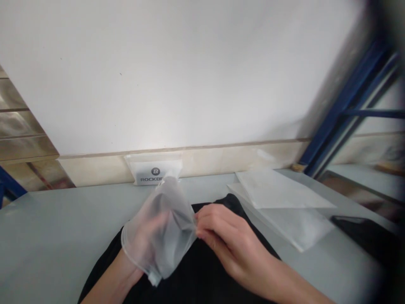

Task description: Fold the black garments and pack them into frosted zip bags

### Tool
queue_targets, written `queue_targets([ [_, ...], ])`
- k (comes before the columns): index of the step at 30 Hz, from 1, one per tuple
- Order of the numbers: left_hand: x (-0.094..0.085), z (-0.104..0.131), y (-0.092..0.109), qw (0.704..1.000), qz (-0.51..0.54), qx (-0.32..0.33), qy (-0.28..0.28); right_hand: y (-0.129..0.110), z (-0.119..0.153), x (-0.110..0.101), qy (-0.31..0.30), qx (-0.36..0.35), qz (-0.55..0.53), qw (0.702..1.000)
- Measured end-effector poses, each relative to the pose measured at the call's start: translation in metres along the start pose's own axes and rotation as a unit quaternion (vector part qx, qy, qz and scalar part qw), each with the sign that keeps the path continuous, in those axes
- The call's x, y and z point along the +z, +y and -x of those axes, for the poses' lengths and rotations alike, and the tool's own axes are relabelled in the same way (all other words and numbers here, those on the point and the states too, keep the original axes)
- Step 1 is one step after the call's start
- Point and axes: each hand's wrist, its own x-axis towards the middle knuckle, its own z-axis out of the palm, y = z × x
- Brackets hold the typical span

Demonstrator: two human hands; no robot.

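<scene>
My left hand (146, 236) is inside a frosted zip bag (177, 249), its blurred fingers showing extended through the plastic. The bag's mouth lies around my left wrist, with a slider at the lower edge. Closed in a pinch, my right hand (228, 236) grips the right side of the same bag. Under both hands spreads a black cloth item (202, 270), partly covered by the bag and my arms.
A white pouch with a ROCKBR... print (155, 169) leans against the wall at the back. More frosted bags (278, 190) lie on the grey table (41, 236) to the right. Beyond them are a black flat object (363, 232) and a blue frame (344, 105).
</scene>
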Motion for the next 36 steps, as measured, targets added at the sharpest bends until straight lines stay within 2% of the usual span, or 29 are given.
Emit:
queue_targets([
  [2,-0.008,0.0,0.004,0.997,0.068,-0.04,-0.001,0.011,-0.001,-0.011,0.086,0.035,0.082,0.992],
  [4,-0.016,0.002,0.009,0.974,0.188,-0.123,-0.035,0.027,-0.002,-0.029,0.166,0.097,0.162,0.968],
  [5,-0.019,0.005,0.012,0.945,0.264,-0.176,-0.084,0.036,-0.002,-0.041,0.195,0.125,0.194,0.953],
  [6,-0.022,0.007,0.016,0.9,0.339,-0.227,-0.152,0.046,-0.002,-0.054,0.218,0.149,0.219,0.939],
  [8,-0.024,0.012,0.023,0.794,0.449,-0.301,-0.279,0.063,0.002,-0.084,0.253,0.189,0.254,0.914],
  [9,-0.024,0.014,0.026,0.756,0.477,-0.323,-0.311,0.07,0.006,-0.101,0.263,0.205,0.268,0.904],
  [10,-0.022,0.015,0.03,0.731,0.501,-0.344,-0.31,0.076,0.012,-0.118,0.267,0.223,0.283,0.894],
  [11,-0.02,0.015,0.032,0.712,0.525,-0.369,-0.285,0.081,0.018,-0.134,0.266,0.24,0.297,0.885],
  [13,-0.015,0.012,0.035,0.688,0.555,-0.422,-0.201,0.089,0.032,-0.163,0.244,0.275,0.321,0.873],
  [16,-0.007,0.006,0.032,0.692,0.549,-0.46,-0.092,0.1,0.053,-0.189,0.187,0.316,0.341,0.865],
  [19,-0.004,0.003,0.027,0.713,0.531,-0.456,-0.036,0.11,0.061,-0.197,0.13,0.329,0.338,0.872],
  [21,-0.004,0.003,0.026,0.728,0.523,-0.443,-0.034,0.109,0.057,-0.194,0.132,0.315,0.349,0.872],
  [23,-0.004,0.003,0.027,0.744,0.511,-0.429,-0.042,0.099,0.046,-0.183,0.164,0.284,0.372,0.868],
  [26,-0.003,0.003,0.029,0.764,0.498,-0.407,-0.054,0.068,0.024,-0.145,0.202,0.233,0.374,0.875],
  [28,-0.003,0.004,0.029,0.774,0.496,-0.388,-0.063,0.045,0.012,-0.106,0.169,0.204,0.326,0.908],
  [30,-0.004,0.005,0.027,0.782,0.499,-0.366,-0.074,0.027,0.005,-0.063,0.09,0.181,0.251,0.947],
  [31,-0.005,0.006,0.027,0.785,0.502,-0.354,-0.078,0.02,0.004,-0.044,0.051,0.178,0.198,0.963],
  [32,-0.006,0.007,0.027,0.787,0.508,-0.342,-0.08,0.016,0.003,-0.027,0.02,0.209,0.083,0.974],
  [33,-0.007,0.008,0.027,0.788,0.514,-0.328,-0.082,0.013,0.003,-0.014,0.007,0.249,-0.018,0.968],
  [34,-0.008,0.008,0.028,0.789,0.522,-0.313,-0.084,0.011,0.004,-0.005,0.0,0.294,-0.118,0.948],
  [36,-0.009,0.008,0.029,0.802,0.52,-0.282,-0.085,0.01,0.005,0.005,0.005,0.367,-0.274,0.889],
])
